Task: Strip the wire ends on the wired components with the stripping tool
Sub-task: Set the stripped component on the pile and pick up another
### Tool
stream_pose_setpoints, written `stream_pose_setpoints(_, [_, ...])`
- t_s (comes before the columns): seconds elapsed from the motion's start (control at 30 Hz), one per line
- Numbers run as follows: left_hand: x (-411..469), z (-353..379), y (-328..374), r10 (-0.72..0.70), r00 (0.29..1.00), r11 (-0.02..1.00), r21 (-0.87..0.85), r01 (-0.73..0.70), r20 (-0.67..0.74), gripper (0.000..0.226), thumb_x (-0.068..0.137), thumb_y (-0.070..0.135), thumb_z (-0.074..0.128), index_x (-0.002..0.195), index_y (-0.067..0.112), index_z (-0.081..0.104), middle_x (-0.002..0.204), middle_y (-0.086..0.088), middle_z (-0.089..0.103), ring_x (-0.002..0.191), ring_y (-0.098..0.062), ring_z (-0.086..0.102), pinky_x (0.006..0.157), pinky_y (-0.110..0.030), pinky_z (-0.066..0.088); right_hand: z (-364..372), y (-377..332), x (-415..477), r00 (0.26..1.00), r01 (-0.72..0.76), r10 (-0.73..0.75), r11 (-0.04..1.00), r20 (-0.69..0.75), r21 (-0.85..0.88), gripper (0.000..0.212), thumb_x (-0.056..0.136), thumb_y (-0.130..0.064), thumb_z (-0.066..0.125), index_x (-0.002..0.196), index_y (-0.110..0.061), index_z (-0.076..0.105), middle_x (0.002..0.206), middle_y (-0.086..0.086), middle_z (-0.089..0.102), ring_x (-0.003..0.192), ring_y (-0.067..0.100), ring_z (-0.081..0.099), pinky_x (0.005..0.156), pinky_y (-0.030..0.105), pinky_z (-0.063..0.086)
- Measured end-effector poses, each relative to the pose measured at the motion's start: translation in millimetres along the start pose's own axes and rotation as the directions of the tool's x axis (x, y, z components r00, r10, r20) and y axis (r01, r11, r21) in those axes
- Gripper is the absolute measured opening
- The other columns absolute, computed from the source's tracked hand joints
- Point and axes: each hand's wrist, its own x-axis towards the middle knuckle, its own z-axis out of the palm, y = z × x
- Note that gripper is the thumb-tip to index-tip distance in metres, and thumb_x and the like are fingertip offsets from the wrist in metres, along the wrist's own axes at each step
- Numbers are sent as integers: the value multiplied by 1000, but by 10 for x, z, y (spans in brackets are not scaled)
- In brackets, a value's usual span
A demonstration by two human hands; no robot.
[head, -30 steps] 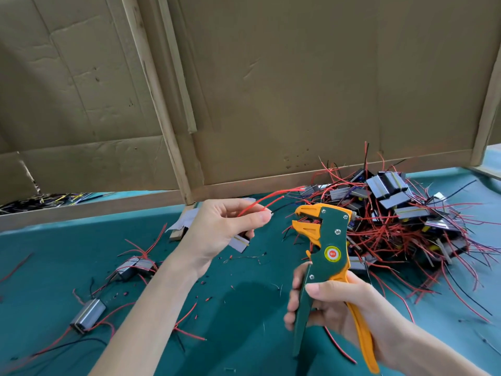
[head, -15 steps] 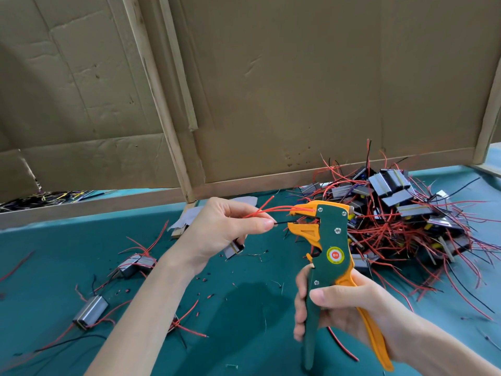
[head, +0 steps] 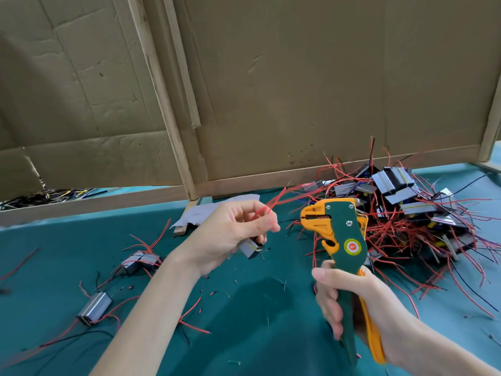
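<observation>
While the left hand (head: 233,234) pinches a component (head: 250,248) and its red wires (head: 271,205), slanting up-right, the right hand (head: 349,299) grips the stripping tool (head: 344,240) upright just beside; its mouth faces left toward them.

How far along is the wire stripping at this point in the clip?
Early. Likely done: a few loose components lie on the left of the table, with insulation scraps nearby. In hand: the left hand pinches the red wires of the held component; the right hand grips the stripping tool beside them. Left: the large tangled pile on the right.
</observation>
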Motion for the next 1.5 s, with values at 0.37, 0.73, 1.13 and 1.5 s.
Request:
stream_pose_setpoints(0.37, [28,-78,21,56,996,997,50,-53,-65,20,87,28,60,98,23,77,84,2,72,68,-7,51,67,-13,44,-46,-105,27,984,103,-137,959,115,265,25,62,-13,78,83,-4,67,78,26,61,72,43,64,72,49,55])
stream_pose_setpoints(0.73, [13,54,70,162,959,983,124,-136,-233,9,79,12,74,73,19,75,69,-6,73,56,-3,59,53,-13,43,-32,-118,2,975,59,-99,978,200,198,32,61,-14,83,84,-1,67,79,31,61,73,44,65,71,49,55])
stream_pose_setpoints(1.13, [6,129,77,167,957,984,104,-146,-238,16,78,5,73,73,20,77,58,11,63,53,2,51,51,-9,38,-26,-125,-16,967,16,-59,985,249,173,28,65,-14,80,86,-1,67,80,30,62,75,44,65,72,49,55])
stream_pose_setpoints(1.5, [-11,194,89,148,966,988,84,-133,-211,15,79,8,73,71,21,75,59,13,64,54,4,54,52,-6,39,2,-137,-44,960,6,-41,992,277,127,17,67,-14,73,79,-4,68,76,29,62,71,44,65,69,46,55])
